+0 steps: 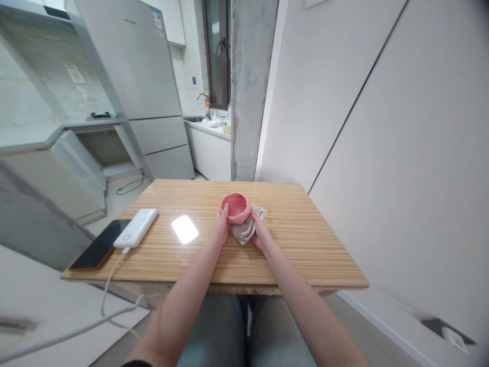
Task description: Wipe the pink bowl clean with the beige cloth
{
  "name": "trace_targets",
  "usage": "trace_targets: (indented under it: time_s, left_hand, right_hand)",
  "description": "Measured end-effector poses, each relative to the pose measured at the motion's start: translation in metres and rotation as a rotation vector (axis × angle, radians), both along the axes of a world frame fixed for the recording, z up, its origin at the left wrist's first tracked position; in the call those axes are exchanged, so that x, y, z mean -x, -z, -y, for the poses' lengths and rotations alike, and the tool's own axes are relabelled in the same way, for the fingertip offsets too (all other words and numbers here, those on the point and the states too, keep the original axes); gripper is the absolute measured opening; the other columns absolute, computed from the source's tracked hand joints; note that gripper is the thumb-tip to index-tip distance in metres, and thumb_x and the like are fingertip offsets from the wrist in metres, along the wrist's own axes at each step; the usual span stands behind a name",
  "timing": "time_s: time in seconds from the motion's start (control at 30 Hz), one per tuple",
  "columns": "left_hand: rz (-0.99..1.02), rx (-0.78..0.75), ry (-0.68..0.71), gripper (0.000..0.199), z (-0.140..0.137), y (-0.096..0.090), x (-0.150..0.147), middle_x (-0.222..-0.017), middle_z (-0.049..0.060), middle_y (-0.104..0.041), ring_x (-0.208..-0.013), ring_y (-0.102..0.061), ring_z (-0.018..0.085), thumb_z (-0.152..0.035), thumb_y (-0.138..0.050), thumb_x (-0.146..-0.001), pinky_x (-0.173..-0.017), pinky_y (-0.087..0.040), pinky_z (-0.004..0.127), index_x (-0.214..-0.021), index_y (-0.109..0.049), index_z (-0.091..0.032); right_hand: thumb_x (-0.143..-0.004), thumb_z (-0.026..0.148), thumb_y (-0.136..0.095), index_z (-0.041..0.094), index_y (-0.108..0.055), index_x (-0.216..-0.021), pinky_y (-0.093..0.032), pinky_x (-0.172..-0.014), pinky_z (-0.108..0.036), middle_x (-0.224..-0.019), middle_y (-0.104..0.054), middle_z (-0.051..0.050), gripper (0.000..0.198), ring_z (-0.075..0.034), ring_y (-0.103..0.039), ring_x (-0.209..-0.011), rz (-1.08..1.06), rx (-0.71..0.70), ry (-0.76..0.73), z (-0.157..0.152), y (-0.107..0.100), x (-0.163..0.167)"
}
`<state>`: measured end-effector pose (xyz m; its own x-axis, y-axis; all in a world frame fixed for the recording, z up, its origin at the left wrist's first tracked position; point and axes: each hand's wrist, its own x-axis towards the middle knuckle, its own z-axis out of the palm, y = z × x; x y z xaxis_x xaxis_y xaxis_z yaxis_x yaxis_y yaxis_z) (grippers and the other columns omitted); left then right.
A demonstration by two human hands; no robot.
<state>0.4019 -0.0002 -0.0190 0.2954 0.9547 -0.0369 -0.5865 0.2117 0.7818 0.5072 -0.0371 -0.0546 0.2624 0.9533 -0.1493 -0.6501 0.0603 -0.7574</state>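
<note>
A small pink bowl point(236, 208) with a wavy outer wall is tilted towards me over the middle of the wooden table point(298, 224). Its left side is gripped by my left hand point(221, 221), the thumb at the rim. Beneath and to the right of the bowl hangs a folded grey-beige cloth point(244, 230). My right hand point(261, 232) is closed on the cloth and presses it against the bowl's right side. Most fingers of both hands are hidden behind the bowl and cloth.
On the table's left lie a dark phone or tablet point(100, 245) and a white power bank point(136, 227) with a white cable point(110, 280) trailing over the edge. A fridge point(133, 66) and a sink counter point(208, 148) stand beyond. A white wall point(382, 153) runs along the right.
</note>
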Motion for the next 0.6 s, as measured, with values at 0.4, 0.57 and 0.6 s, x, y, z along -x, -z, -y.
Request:
trace_targets:
  time_s: [0.4,0.57,0.6]
  left_hand:
    - [-0.199,0.087,0.088,0.046,0.001,0.002,0.004,-0.114,0.010,-0.064,-0.102,-0.060,0.024,-0.048,-0.058,-0.079,-0.075,-0.053,0.031,-0.113,-0.060,-0.018]
    - [-0.026,0.062,-0.113,0.040,-0.005,0.001,0.005,-0.114,0.007,-0.064,-0.102,-0.060,0.019,-0.045,-0.049,-0.085,-0.077,-0.051,0.028,-0.113,-0.058,-0.019]
    - [-0.017,0.054,-0.120,0.039,-0.006,0.002,0.006,-0.114,0.006,-0.063,-0.101,-0.060,0.018,-0.044,-0.051,-0.084,-0.076,-0.051,0.028,-0.113,-0.057,-0.020]
  right_hand:
    - [-0.079,0.034,-0.058,0.019,-0.066,-0.100,-0.046,-0.098,-0.040,-0.110,-0.069,-0.005,0.027,-0.021,-0.063,-0.106,-0.044,-0.052,0.201,0.001,-0.006,-0.009]
    - [-0.081,0.035,-0.056,0.020,-0.066,-0.099,-0.049,-0.094,-0.044,-0.099,-0.072,-0.005,0.026,-0.023,-0.067,-0.097,-0.058,0.022,0.008,0.002,0.001,-0.004]
    - [-0.080,0.034,-0.057,0.020,-0.066,-0.099,-0.049,-0.094,-0.045,-0.098,-0.073,-0.005,0.025,-0.023,-0.067,-0.096,-0.055,0.025,0.006,0.001,0.002,-0.005]
